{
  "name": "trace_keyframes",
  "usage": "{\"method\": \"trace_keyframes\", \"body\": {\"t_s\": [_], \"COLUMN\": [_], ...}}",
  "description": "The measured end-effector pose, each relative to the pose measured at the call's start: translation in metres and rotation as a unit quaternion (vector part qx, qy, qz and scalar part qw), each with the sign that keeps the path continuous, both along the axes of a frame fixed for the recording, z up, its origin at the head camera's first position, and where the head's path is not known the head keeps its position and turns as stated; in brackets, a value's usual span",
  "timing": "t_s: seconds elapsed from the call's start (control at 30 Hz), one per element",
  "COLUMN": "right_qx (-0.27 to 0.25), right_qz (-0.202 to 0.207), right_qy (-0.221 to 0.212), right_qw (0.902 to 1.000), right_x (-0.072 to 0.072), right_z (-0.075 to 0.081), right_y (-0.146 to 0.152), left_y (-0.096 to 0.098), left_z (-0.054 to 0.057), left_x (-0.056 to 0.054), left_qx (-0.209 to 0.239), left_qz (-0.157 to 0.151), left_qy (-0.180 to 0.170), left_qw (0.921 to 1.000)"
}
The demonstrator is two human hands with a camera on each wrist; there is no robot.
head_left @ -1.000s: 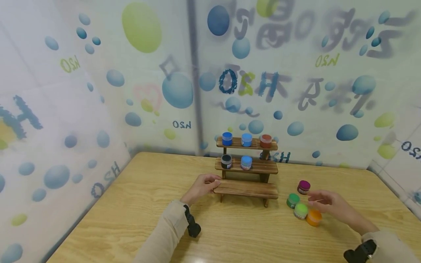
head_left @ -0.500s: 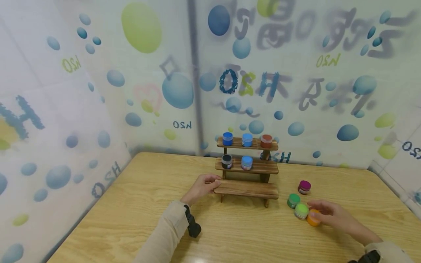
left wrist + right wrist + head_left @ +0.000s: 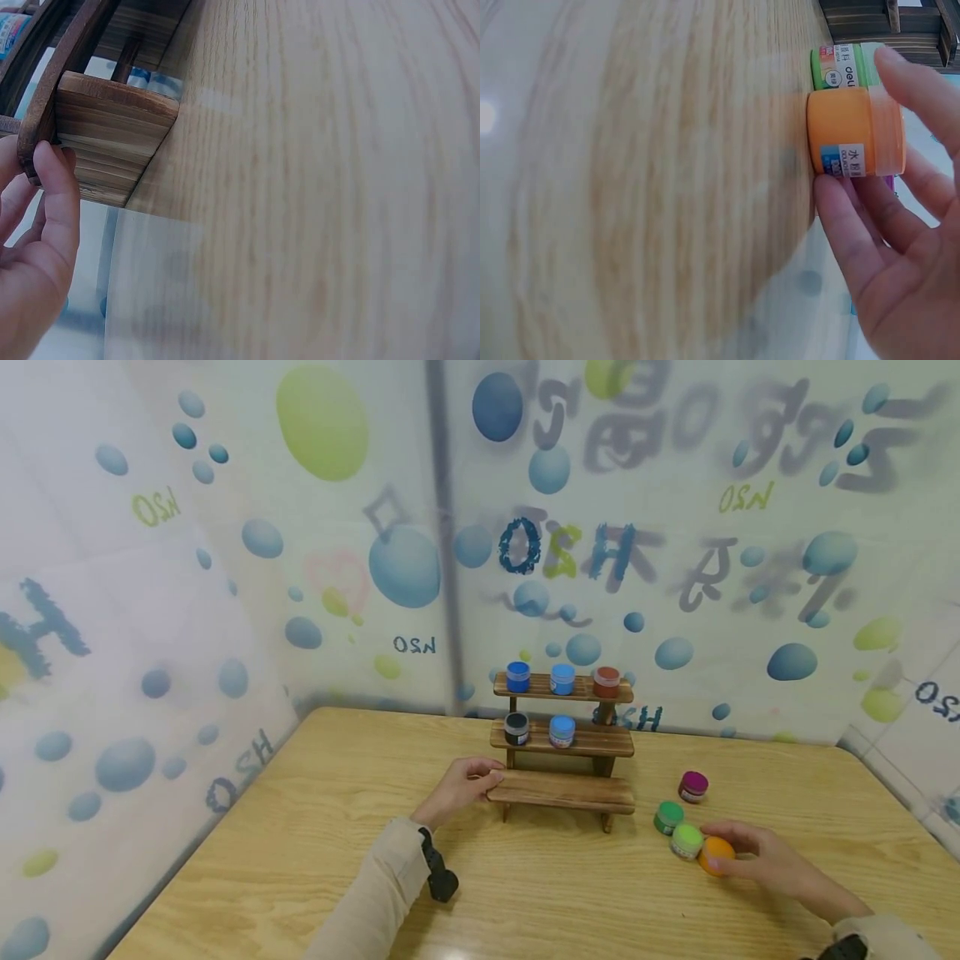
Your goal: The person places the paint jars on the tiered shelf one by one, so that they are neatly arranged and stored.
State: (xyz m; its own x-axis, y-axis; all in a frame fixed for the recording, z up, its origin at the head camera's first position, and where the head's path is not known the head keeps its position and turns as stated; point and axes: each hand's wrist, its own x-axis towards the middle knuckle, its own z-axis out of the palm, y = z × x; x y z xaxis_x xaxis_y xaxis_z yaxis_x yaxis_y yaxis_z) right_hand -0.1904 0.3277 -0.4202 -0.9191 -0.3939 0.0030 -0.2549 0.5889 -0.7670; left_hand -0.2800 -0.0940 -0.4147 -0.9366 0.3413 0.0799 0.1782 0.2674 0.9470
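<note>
A pale sheet printed with blue and green bubbles (image 3: 480, 602) forms the backdrop behind a light wood-grained table (image 3: 300, 827). On the table stands a three-tier brown wooden display shelf (image 3: 562, 790). Two cream sleeves (image 3: 375, 893) reach in, and a black strapped device (image 3: 440, 877) sits at the left wrist. The left hand (image 3: 460, 785) pinches the left end of the shelf's lowest tier, thumb and fingers closed on the board. The right hand (image 3: 772, 856) curls round a round plastic jar of orange paint (image 3: 716, 856), digits on both sides of it. That jar is upright at the table, right of the shelf, just beside a light green jar (image 3: 687, 842). A dark green jar (image 3: 669, 818) and a purple jar (image 3: 693, 786) stand farther back. The top tier bears a dark blue jar (image 3: 518, 677), a light blue jar (image 3: 562, 679) and a red-brown jar (image 3: 607, 682); the middle tier, a black jar (image 3: 516, 727) and a second light blue one (image 3: 562, 732). Smallest is the blue-and-white label (image 3: 842, 160) on the orange jar.
</note>
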Motion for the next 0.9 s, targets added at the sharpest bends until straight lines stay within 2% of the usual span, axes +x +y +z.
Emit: {"method": "trace_keyframes", "body": {"t_s": [0.2, 0.37, 0.53, 0.63, 0.8, 0.9], "right_qx": [0.003, 0.000, -0.001, 0.002, 0.002, 0.004], "right_qz": [-0.005, -0.011, -0.009, -0.014, -0.009, -0.012], "right_qy": [-0.016, -0.047, -0.049, -0.050, -0.039, -0.033], "right_qw": [0.9999, 0.9988, 0.9987, 0.9986, 0.9992, 0.9994], "right_x": [0.001, 0.003, 0.004, 0.005, 0.005, 0.005], "right_z": [0.000, 0.003, 0.004, 0.004, 0.004, 0.004], "right_y": [0.000, -0.001, -0.002, -0.002, -0.002, -0.003], "left_y": [0.000, 0.000, -0.001, 0.000, 0.002, 0.001], "left_z": [0.000, -0.001, 0.000, 0.006, 0.025, 0.019], "left_x": [-0.001, -0.001, -0.001, 0.004, 0.017, 0.013], "left_qx": [0.002, -0.002, 0.001, 0.007, 0.003, 0.001], "left_qz": [0.001, 0.000, -0.003, -0.009, -0.013, -0.010], "left_qy": [-0.004, -0.003, -0.005, -0.003, -0.001, -0.002], "left_qw": [1.0000, 1.0000, 1.0000, 0.9999, 0.9999, 0.9999]}}
